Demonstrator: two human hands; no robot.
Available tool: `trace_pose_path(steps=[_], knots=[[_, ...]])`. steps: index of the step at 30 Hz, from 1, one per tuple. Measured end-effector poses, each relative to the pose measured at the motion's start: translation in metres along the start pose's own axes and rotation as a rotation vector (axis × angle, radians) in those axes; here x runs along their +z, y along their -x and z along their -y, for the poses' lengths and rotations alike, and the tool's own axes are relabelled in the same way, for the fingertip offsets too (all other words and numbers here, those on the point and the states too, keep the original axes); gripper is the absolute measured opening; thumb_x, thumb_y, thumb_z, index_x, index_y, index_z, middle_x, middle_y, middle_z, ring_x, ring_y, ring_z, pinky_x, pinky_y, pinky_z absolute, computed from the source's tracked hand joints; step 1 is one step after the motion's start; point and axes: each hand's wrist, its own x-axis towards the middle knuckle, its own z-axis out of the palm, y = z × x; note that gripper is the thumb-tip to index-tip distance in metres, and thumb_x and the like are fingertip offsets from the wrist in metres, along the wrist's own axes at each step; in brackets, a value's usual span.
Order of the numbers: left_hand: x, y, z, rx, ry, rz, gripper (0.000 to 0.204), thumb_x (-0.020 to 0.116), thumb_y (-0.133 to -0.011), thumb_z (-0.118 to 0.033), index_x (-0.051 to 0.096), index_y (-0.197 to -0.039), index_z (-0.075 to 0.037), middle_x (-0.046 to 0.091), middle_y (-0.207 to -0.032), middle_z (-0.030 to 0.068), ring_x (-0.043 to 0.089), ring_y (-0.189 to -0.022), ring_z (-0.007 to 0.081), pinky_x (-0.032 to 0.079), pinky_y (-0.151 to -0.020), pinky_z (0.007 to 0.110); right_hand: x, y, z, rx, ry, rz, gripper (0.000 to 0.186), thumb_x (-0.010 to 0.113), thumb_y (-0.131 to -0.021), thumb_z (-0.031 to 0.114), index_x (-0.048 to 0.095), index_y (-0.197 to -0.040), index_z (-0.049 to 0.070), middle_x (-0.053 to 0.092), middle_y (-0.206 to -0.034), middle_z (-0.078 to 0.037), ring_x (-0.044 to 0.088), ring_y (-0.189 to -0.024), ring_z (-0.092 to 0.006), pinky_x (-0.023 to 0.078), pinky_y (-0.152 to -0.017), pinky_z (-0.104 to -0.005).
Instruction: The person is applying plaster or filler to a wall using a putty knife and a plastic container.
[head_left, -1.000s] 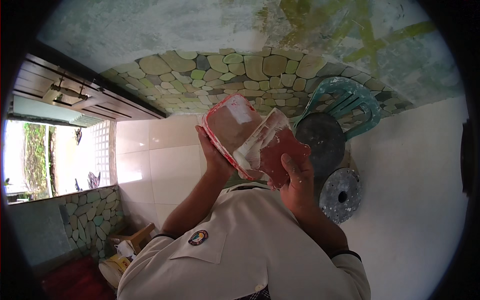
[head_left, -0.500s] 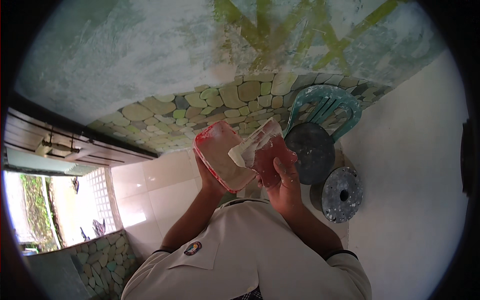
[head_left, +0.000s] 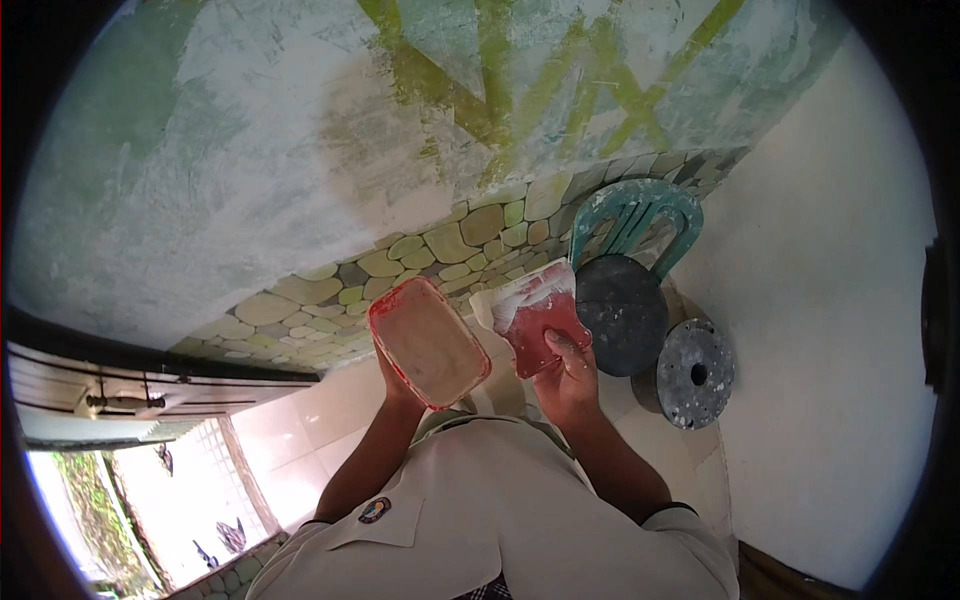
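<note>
In my left hand (head_left: 395, 385) is a rectangular plastic container (head_left: 430, 343) with a red rim, its inside coated beige. My right hand (head_left: 563, 382) grips a red flat scraper (head_left: 536, 334), thumb across its face and white paste along its far edge. The scraper is just right of the container, with a small gap between them. Both are held in front of my body, below a patchy painted wall.
The painted wall (head_left: 270, 140) has a band of stone tiles (head_left: 450, 243). At the right stand a teal plastic chair (head_left: 598, 212), a dark round seat (head_left: 618, 315) and a speckled round object (head_left: 696, 375) with a center hole. A wooden door (head_left: 60, 385) and bright doorway lie left, above tiled floor (head_left: 310, 420).
My view has swung toward the painted wall. The container and scraper sit lower in the picture and have drawn apart from overlapping, the scraper turning slightly. Both stay held.
</note>
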Motion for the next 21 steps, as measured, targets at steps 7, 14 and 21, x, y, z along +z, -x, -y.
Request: trace_pose_path(steps=[7,14,21], knots=[[-0.016,-0.012,-0.04,-0.087,-0.038,-0.068,0.063,0.041,-0.09,-0.06,0.045,-0.134,-0.015,0.054,-0.128,0.0066,0.055,-0.114,0.0267,0.047,-0.094,0.049,0.001,-0.02,-0.028,-0.115,-0.079,-0.04,0.025,0.054,-0.09,0.007,0.057,-0.115,0.007,0.064,-0.109,-0.008,0.064,-0.098,-0.0237,0.056,-0.073,-0.0416],[-0.045,0.002,-0.079,-0.096,-0.101,0.039,0.069,0.054,-0.083,-0.06,0.041,-0.138,-0.019,0.051,-0.132,0.0074,0.051,-0.118,0.0305,0.043,-0.096,0.055,-0.012,-0.036,-0.045,-0.229,-0.14,-0.203,0.025,0.057,-0.088,0.006,0.058,-0.113,0.006,0.063,-0.108,-0.007,0.063,-0.097,-0.0215,0.054,-0.076,-0.0364],[-0.036,0.011,-0.109,-0.16,0.029,0.152,0.069,0.058,-0.086,-0.048,0.035,-0.141,-0.012,0.046,-0.137,0.0133,0.048,-0.12,0.0376,0.034,-0.106,0.054,-0.047,-0.094,-0.083,-0.385,0.035,-0.447,0.027,0.06,-0.089,0.009,0.055,-0.115,0.006,0.061,-0.102,-0.005,0.061,-0.083,-0.017,0.052,-0.065,-0.0321]])
